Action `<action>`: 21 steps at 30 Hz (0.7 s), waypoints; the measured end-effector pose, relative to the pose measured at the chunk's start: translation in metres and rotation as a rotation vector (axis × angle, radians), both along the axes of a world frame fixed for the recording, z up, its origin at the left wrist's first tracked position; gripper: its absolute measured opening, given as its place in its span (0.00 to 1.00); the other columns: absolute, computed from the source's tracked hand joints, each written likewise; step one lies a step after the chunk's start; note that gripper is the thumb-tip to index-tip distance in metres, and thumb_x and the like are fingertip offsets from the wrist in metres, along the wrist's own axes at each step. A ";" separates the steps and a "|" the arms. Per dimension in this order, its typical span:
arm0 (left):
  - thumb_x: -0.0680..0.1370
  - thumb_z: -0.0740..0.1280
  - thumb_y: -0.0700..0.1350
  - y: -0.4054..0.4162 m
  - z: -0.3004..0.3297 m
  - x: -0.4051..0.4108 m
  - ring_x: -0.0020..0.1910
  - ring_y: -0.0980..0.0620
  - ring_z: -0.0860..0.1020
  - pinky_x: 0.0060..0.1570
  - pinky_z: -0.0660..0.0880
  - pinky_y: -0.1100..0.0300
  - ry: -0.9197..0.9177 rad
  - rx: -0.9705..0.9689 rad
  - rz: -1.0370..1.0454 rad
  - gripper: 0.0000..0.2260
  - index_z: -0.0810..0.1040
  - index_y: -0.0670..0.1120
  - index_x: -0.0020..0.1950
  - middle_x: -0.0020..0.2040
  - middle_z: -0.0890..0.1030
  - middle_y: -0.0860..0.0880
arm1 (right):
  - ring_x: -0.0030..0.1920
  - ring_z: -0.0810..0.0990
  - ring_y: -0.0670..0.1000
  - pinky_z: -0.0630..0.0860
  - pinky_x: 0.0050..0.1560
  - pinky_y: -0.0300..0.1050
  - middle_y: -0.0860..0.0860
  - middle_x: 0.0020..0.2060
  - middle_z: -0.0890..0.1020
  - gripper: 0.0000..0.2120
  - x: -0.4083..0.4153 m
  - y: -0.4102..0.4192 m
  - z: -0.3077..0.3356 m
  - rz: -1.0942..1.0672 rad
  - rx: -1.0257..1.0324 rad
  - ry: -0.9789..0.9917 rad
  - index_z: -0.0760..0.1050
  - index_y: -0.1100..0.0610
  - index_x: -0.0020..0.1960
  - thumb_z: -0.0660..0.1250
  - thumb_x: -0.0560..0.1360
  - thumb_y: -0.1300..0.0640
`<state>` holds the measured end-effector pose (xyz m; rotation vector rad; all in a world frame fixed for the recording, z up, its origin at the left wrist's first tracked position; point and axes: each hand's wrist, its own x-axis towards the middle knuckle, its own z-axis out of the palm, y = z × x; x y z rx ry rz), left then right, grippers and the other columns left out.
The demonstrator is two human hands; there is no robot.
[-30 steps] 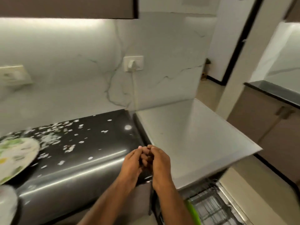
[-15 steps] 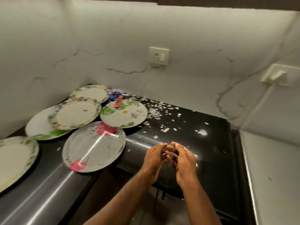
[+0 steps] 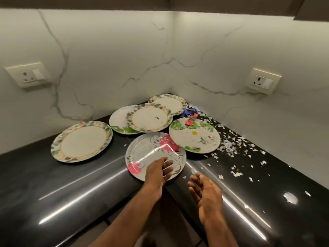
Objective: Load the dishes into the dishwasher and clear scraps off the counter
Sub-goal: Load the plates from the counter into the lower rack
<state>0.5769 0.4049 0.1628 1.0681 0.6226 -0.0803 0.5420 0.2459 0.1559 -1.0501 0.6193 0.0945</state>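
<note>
Likely to slide plate [image 3: 142, 154] off tabletop [image 3: 62, 184] edge: left hand [image 3: 157, 171] flat, right hand [image 3: 207, 195] open, neither clamped.

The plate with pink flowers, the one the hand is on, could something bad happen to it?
Maybe. The plate with pink flowers sticks out over the rounded counter edge, so it might tip off if the left hand fumbles it. The paper scraps lying close by could also be brushed onto the floor.
</note>
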 end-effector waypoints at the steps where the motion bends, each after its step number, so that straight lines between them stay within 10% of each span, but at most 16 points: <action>1: 0.84 0.65 0.47 0.006 -0.001 0.007 0.50 0.49 0.84 0.48 0.79 0.56 0.007 0.010 0.023 0.09 0.81 0.46 0.59 0.49 0.88 0.48 | 0.46 0.87 0.55 0.84 0.41 0.44 0.58 0.48 0.89 0.09 0.006 0.002 -0.002 0.005 -0.003 0.005 0.83 0.60 0.58 0.68 0.83 0.56; 8: 0.82 0.67 0.44 0.061 -0.026 0.059 0.55 0.46 0.82 0.56 0.81 0.51 0.063 0.143 0.095 0.07 0.81 0.44 0.58 0.54 0.84 0.45 | 0.47 0.87 0.56 0.84 0.47 0.48 0.58 0.46 0.89 0.08 0.056 0.025 -0.008 0.011 -0.044 0.015 0.82 0.61 0.57 0.68 0.83 0.58; 14: 0.78 0.66 0.43 0.117 -0.047 0.093 0.36 0.50 0.72 0.36 0.70 0.58 0.161 0.288 0.151 0.05 0.75 0.47 0.53 0.41 0.76 0.48 | 0.51 0.86 0.55 0.82 0.48 0.46 0.57 0.49 0.88 0.06 0.092 0.056 -0.024 0.056 -0.171 0.072 0.82 0.61 0.54 0.68 0.82 0.60; 21: 0.67 0.66 0.56 0.160 -0.097 0.129 0.57 0.39 0.78 0.53 0.81 0.40 0.289 0.648 0.055 0.23 0.74 0.55 0.62 0.60 0.78 0.44 | 0.47 0.88 0.56 0.79 0.38 0.45 0.55 0.43 0.89 0.07 0.117 0.081 -0.042 0.082 -0.349 0.163 0.83 0.61 0.53 0.67 0.80 0.60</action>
